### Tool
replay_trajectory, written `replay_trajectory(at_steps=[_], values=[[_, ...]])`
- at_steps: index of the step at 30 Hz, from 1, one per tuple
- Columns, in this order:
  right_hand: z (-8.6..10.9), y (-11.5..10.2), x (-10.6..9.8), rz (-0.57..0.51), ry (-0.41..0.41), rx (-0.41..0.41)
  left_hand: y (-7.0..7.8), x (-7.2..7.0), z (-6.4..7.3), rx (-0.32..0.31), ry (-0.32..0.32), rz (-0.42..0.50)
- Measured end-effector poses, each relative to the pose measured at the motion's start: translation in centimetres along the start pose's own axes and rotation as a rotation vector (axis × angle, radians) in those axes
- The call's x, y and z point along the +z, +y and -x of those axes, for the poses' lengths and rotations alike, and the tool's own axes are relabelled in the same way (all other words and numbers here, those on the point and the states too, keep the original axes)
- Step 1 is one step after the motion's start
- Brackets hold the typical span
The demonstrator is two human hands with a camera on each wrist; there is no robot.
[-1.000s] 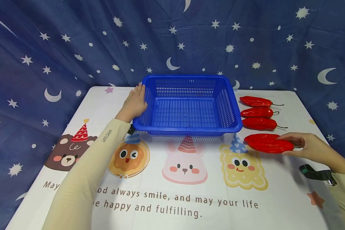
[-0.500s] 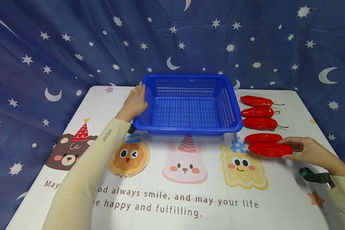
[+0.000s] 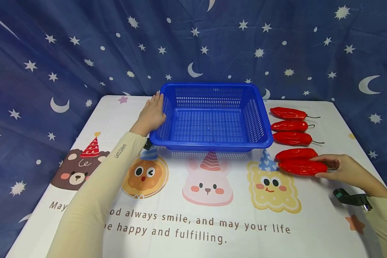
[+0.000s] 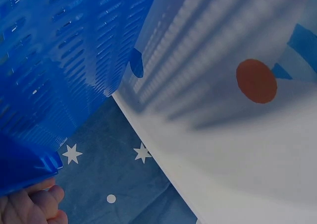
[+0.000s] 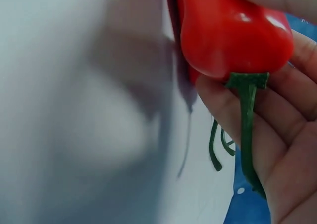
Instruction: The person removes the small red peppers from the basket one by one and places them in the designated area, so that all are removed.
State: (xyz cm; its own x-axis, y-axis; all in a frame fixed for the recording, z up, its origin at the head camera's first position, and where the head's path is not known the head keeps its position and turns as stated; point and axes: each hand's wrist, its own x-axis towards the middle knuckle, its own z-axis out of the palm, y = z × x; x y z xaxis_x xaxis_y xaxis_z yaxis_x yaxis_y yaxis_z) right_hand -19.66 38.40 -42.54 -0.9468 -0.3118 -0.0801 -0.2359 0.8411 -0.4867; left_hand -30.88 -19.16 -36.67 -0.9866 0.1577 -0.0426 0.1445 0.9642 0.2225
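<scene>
My left hand [image 3: 151,113] grips the left rim of a blue plastic basket [image 3: 210,144]. The left wrist view shows bent fingers [image 4: 37,204] under the rim, beside the slotted side wall. At the right, my right hand [image 3: 345,170] pinches a red chili pepper [image 3: 301,167] by its stem end, the tip pointing left. In the right wrist view its green stem [image 5: 246,130] runs down in front of the palm. Just behind lies another red pepper [image 3: 295,154], partly overlapped by the held one and my fingers.
Three more red peppers, the middle one [image 3: 289,125] with a curved stem, lie in a column right of the basket. A white printed cloth [image 3: 167,247] covers the table. A dark blue star-patterned curtain [image 3: 229,43] hangs behind and around it.
My right hand has drawn the held pepper slightly toward the front, so more of the pepper behind it shows; over the last half second it barely moves. My left hand stays on the rim.
</scene>
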Motion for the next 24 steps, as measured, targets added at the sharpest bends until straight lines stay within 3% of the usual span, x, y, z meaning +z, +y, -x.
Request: replay_trajectory(at_steps=[7, 24], values=[[-0.19, 0.30, 0.20, 0.000, 0.049, -0.053, -0.13, 0.02, -0.09, 0.001, 0.004, -0.001], [-1.01, 0.37, 0.92, 0.066, 0.040, 0.020, 0.01, -0.05, -0.02, 0.000, 0.000, 0.006]])
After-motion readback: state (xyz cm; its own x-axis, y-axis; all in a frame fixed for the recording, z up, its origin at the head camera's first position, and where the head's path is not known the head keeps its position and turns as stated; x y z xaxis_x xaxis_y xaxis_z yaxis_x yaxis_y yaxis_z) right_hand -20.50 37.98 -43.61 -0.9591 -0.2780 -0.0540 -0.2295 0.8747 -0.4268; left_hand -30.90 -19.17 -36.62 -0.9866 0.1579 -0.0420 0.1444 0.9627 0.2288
